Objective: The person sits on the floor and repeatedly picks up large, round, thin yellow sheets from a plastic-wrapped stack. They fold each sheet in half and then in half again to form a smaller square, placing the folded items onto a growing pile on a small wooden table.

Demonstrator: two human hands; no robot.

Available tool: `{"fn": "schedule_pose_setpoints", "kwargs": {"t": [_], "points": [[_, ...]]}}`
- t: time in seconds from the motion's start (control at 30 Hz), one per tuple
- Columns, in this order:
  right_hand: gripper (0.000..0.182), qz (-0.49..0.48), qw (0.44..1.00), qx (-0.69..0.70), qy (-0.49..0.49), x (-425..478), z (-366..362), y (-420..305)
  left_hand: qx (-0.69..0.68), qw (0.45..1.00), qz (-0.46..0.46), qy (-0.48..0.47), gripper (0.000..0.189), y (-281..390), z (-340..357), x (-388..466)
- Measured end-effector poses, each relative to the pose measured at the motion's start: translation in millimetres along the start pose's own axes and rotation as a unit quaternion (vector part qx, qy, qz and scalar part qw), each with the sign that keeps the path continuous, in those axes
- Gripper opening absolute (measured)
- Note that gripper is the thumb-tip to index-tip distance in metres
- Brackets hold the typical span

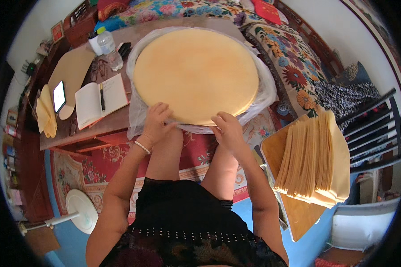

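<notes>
A stack of large, thin, round yellow sheets (196, 75), perhaps flatbreads, lies on a clear plastic sheet (265, 91) on a low brown table. My left hand (157, 120) rests at the stack's near left edge, fingers spread over the rim; a beaded bracelet is on that wrist. At the near right edge is my right hand (226, 128), its fingers bent and its thumb near the index finger at the rim. Whether it pinches a sheet cannot be told. Folded yellow sheets (307, 160) stand packed on a small wooden table to the right.
Left of the stack are an open notebook (88, 103) with a pen (102, 96), a phone (59, 96), a plastic bottle (109, 48) and a folded yellow piece (46, 113). A black slatted chair (376, 133) stands at right, a round white base (82, 211) lower left.
</notes>
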State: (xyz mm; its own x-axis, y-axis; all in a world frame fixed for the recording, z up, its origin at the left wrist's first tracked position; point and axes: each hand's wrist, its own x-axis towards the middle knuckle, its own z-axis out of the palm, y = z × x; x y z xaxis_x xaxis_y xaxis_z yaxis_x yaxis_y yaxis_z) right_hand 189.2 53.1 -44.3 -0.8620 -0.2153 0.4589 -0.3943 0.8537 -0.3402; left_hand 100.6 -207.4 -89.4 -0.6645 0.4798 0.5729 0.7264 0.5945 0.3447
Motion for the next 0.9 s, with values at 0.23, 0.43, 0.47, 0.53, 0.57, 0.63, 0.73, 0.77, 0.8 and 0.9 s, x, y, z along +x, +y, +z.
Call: {"fn": "schedule_pose_setpoints", "kwargs": {"t": [0.23, 0.43, 0.47, 0.53, 0.57, 0.63, 0.73, 0.77, 0.8, 0.9], "points": [[0.031, -0.083, 0.993, -0.052, -0.065, 38, 47, 2, -0.02, 1.0, -0.001, -0.02, 0.035, -22, -7, 3], [0.038, -0.106, 0.986, -0.048, -0.117, 44, 43, 10, -0.023, 0.998, 0.053, -0.035, 0.036, -28, -7, 11], [0.038, -0.108, 0.986, -0.047, -0.121, 46, 42, 10, -0.022, 0.997, 0.057, -0.038, 0.036, -29, -8, 12], [0.037, -0.111, 0.984, -0.045, -0.128, 47, 40, 11, -0.02, 0.997, 0.067, -0.045, 0.035, -30, -9, 14], [0.037, -0.114, 0.984, -0.041, -0.131, 49, 39, 12, -0.028, 0.996, 0.065, -0.049, 0.034, -32, -9, 14], [0.037, -0.12, 0.983, -0.033, -0.136, 50, 37, 14, -0.043, 0.995, 0.061, -0.058, 0.033, -34, -8, 14], [0.037, -0.119, 0.983, -0.03, -0.139, 50, 34, 12, -0.042, 0.995, 0.076, -0.044, 0.03, -34, -10, 17], [0.036, -0.114, 0.983, -0.032, -0.138, 50, 34, 12, -0.045, 0.994, 0.077, -0.059, 0.029, -33, -10, 19], [0.035, -0.108, 0.984, -0.034, -0.137, 49, 35, 12, -0.047, 0.993, 0.077, -0.073, 0.027, -33, -11, 20], [0.031, -0.105, 0.986, -0.038, -0.126, 45, 40, 12, -0.052, 0.993, 0.086, -0.067, 0.023, -30, -9, 21]]}}
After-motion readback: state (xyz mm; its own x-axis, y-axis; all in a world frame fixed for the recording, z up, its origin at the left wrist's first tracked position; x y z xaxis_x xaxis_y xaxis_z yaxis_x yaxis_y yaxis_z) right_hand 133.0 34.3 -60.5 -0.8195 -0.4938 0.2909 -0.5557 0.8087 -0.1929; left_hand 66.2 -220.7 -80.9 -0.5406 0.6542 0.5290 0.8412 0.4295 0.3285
